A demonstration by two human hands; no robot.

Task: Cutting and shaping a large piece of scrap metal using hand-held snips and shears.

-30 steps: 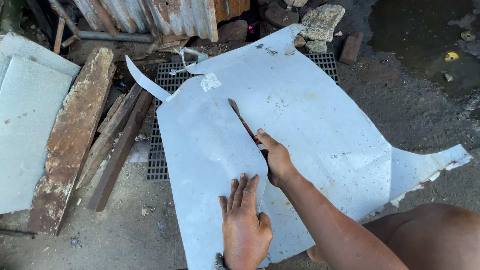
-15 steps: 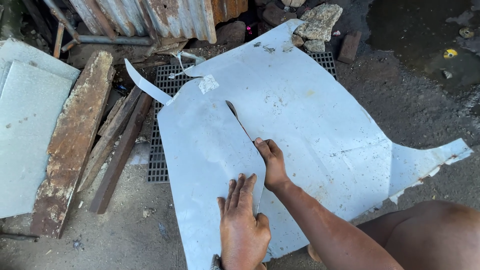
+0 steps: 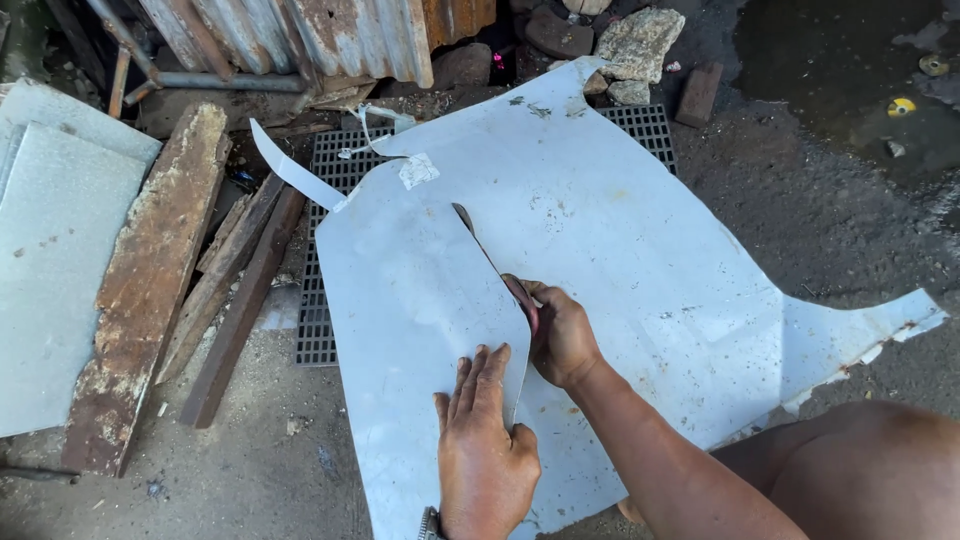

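A large, pale grey metal sheet (image 3: 650,250) lies on the ground with a cut running from near its middle toward me. My right hand (image 3: 562,335) grips metal snips (image 3: 490,262) with a reddish handle. Their thin blades lie in the cut and point away from me. My left hand (image 3: 485,440) presses flat, fingers spread, on the left flap of the sheet, right beside the cut edge. A narrow curled strip (image 3: 295,172) sticks up from the sheet's far left corner.
A black grate (image 3: 335,160) lies under the sheet. Rusty wooden planks (image 3: 150,290) and a grey panel (image 3: 50,250) lie at the left. Corrugated metal (image 3: 300,30), rocks (image 3: 640,40) and a brick (image 3: 698,95) are behind, with a dark puddle (image 3: 850,60) at the far right. My knee (image 3: 870,470) is at the lower right.
My right hand has drawn slightly toward me with the snips, which now lie lower in the cut. My left hand has stayed pressed on the flap.
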